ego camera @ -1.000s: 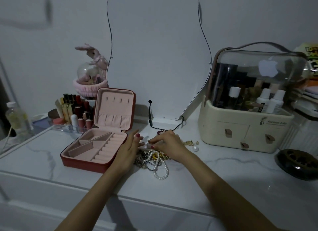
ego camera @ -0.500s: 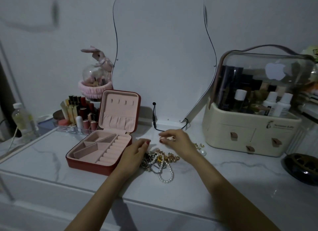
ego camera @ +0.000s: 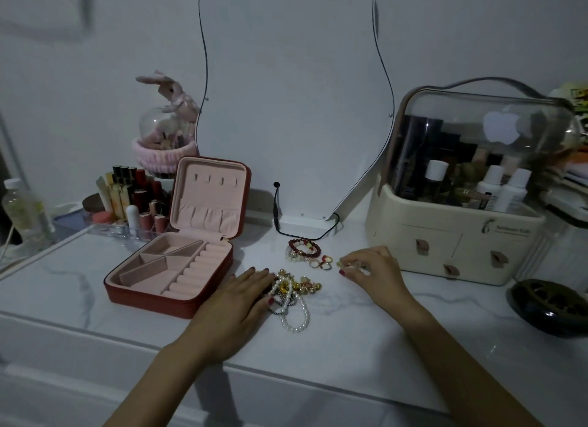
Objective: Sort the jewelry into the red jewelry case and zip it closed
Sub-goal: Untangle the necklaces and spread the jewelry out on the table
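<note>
Marble-topped desk [ego camera: 95,283]: the red jewelry case [ego camera: 171,264] lies open and empty beside a tangled jewelry heap [ego camera: 292,294]. Her left hand [ego camera: 237,302] rests flat on the heap, while her right hand [ego camera: 372,270] pinches a small piece. Light, slippery strands likely snag; I'd lift single loops.

- One red jewelry case [ego camera: 165,286], open, on the left of the desk [ego camera: 366,331].
- One mirror [ego camera: 292,102], far centre.
- One cream organizer [ego camera: 458,235], right.
- Two hands: left hand [ego camera: 235,302], right hand [ego camera: 372,270].
- One jewelry pile [ego camera: 292,294]; pieces too tangled to count.
</note>
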